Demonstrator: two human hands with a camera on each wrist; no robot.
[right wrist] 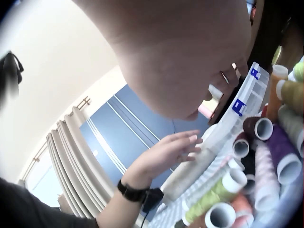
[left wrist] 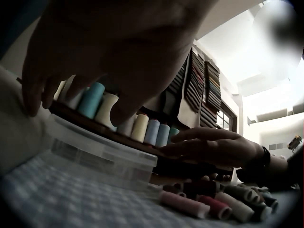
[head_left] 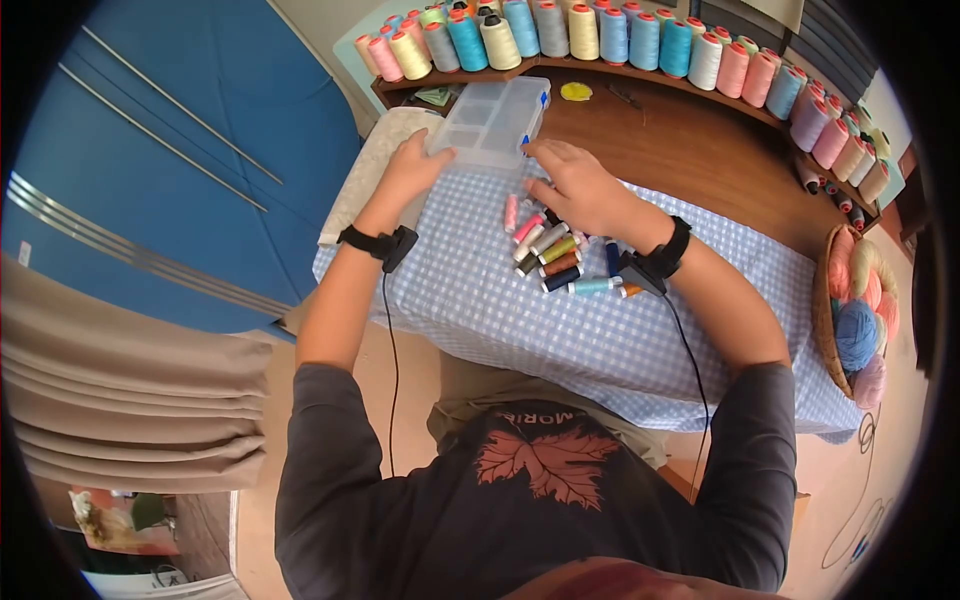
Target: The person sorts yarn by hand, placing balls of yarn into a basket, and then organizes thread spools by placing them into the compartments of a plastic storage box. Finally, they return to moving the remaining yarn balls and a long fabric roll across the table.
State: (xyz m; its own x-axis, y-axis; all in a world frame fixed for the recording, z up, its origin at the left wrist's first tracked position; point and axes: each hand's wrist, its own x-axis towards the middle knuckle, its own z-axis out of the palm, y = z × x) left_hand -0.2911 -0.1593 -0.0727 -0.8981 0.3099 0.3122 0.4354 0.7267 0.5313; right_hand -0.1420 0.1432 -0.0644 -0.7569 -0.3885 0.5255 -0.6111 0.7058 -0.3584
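Note:
A clear plastic compartment box (head_left: 490, 118) with blue latches, its lid closed, lies at the far edge of the checkered cloth. My left hand (head_left: 412, 172) is at the box's left near corner, fingers extended and thumb apart. At its right near corner is my right hand (head_left: 582, 188), fingers loosely bent and holding nothing visible; whether it touches the box is unclear. Below the right hand lies a pile of small thread spools (head_left: 548, 250), among them a pink spool (left wrist: 185, 203) and a green spool (right wrist: 216, 195).
Large thread cones (head_left: 550, 30) line a curved wooden shelf at the back. A yellow item (head_left: 575, 92) lies on the brown tabletop (head_left: 640, 130). On the right stands a wicker basket (head_left: 826, 310) of yarn. Cables hang from both wrists.

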